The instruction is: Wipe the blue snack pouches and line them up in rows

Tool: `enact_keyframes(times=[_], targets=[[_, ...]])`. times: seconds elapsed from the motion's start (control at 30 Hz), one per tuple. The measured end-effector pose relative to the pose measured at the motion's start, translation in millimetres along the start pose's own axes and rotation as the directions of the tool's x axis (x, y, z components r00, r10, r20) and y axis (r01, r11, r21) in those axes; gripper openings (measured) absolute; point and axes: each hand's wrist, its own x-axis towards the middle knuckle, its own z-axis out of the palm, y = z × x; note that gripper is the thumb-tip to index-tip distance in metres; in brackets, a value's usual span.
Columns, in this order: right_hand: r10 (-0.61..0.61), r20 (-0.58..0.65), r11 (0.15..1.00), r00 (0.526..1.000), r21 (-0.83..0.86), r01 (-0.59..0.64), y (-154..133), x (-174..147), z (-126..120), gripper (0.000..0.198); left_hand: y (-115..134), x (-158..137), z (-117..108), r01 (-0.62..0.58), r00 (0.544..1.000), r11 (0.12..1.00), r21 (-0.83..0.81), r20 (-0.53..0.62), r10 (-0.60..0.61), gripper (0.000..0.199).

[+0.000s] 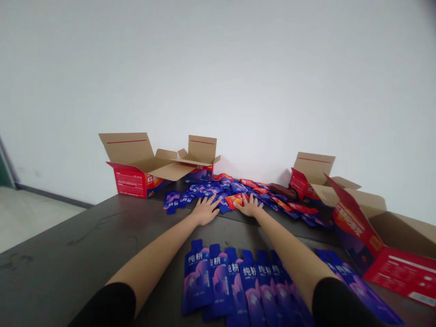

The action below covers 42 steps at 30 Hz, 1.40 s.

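Note:
My left hand (205, 210) reaches forward over the dark table, fingers spread, its tips at the near edge of a heap of blue-purple pouches (197, 190). To its right, my right hand (249, 206) is spread too, its fingers touching or just over a red pouch (235, 200) in the same heap. Neither hand grips anything. Between my forearms, a row of blue-purple pouches (197, 277) lies overlapping like a fan, printed faces up. My right forearm hides part of that row. More blue pouches (354, 281) lie to the right of that arm.
Open red cartons stand around the heap: one at the left (131, 181), one at the back (204, 171), one at the back right (301, 184) and one at the near right (398, 268). A dark brown object (282, 190) lies among the pouches. A white wall rises behind.

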Motion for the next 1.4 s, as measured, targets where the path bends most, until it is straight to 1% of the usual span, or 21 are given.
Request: enact_keyframes(times=[0.07,0.13,0.2,0.27,0.3,0.33,0.37,0.4,0.43,0.47,0.53,0.57,0.6,0.67,0.7,0.77,0.83,0.9,1.0,1.27,1.4], targets=[[-0.077,-0.055,0.997,0.995,0.024,0.078,-1,-20,-11,0.079,5,-8,-6,0.012,0.998,1.000,-0.025,-0.063,-0.013,0.051],[-0.190,-0.122,0.979,0.974,0.050,0.198,-5,-48,-26,0.057,10,-17,-13,0.028,0.989,0.998,-0.057,-0.141,-0.036,0.047],[-0.317,-0.163,0.940,0.934,0.076,0.333,-13,-86,-44,0.039,13,-25,-22,0.046,0.975,0.994,-0.094,-0.213,-0.065,0.043],[-0.436,-0.180,0.880,0.882,0.118,0.459,-18,-135,-64,0.031,15,-31,-32,0.060,0.962,0.990,-0.131,-0.257,-0.092,0.039],[-0.502,-0.197,0.834,0.842,0.147,0.532,-19,-162,-73,0.029,17,-34,-38,0.065,0.958,0.987,-0.148,-0.268,-0.103,0.038],[-0.610,-0.258,0.725,0.749,0.201,0.659,-17,-189,-81,0.026,20,-39,-44,0.065,0.956,0.985,-0.162,-0.273,-0.108,0.037],[-0.692,-0.296,0.616,0.659,0.233,0.752,-13,-215,-87,0.025,24,-44,-51,0.059,0.956,0.983,-0.174,-0.275,-0.105,0.037],[-0.731,-0.312,0.555,0.607,0.244,0.795,-7,-237,-90,0.026,30,-52,-59,0.048,0.957,0.982,-0.183,-0.274,-0.098,0.036],[-0.738,-0.315,0.548,0.597,0.235,0.803,1,-255,-90,0.032,39,-63,-67,0.030,0.959,0.981,-0.190,-0.271,-0.081,0.036],[-0.722,-0.297,0.589,0.625,0.210,0.781,11,-268,-86,0.046,49,-76,-74,0.004,0.964,0.981,-0.195,-0.260,-0.055,0.036],[-0.656,-0.265,0.700,0.707,0.140,0.701,30,-277,-68,0.075,75,-110,-85,-0.066,0.977,0.977,-0.203,-0.212,0.022,0.044],[-0.623,-0.253,0.741,0.740,0.111,0.662,38,-276,-56,0.086,88,-128,-89,-0.119,0.987,0.974,-0.192,-0.133,0.095,0.053],[-0.601,-0.244,0.767,0.761,0.091,0.635,44,-273,-43,0.093,101,-146,-90,-0.140,0.990,0.977,-0.160,-0.046,0.134,0.063],[-0.588,-0.211,0.790,0.781,0.059,0.610,48,-266,-16,0.102,123,-177,-87,-0.154,0.979,0.983,-0.097,0.122,0.165,0.079],[-0.589,-0.185,0.796,0.787,0.038,0.604,47,-263,-4,0.103,130,-188,-82,-0.147,0.973,0.987,-0.072,0.171,0.157,0.084],[-0.593,-0.116,0.803,0.797,-0.013,0.595,42,-260,15,0.099,138,-199,-71,-0.132,0.968,0.991,-0.025,0.210,0.134,0.086],[-0.590,-0.061,0.807,0.805,-0.057,0.587,37,-258,26,0.092,137,-199,-60,-0.143,0.971,0.990,0.003,0.196,0.139,0.083],[-0.588,-0.049,0.808,0.808,-0.087,0.583,35,-254,31,0.088,132,-192,-53,-0.180,0.969,0.984,0.005,0.171,0.177,0.080],[-0.583,-0.069,0.810,0.809,-0.114,0.575,37,-241,32,0.087,124,-176,-46,-0.227,0.963,0.974,-0.005,0.147,0.225,0.077],[-0.572,-0.114,0.817,0.812,-0.170,0.551,37,-186,33,0.085,102,-124,-33,-0.262,0.956,0.965,-0.009,0.137,0.261,0.074],[-0.561,-0.130,0.824,0.817,-0.176,0.538,36,-168,36,0.086,94,-106,-28,-0.276,0.952,0.961,-0.010,0.136,0.275,0.073]])
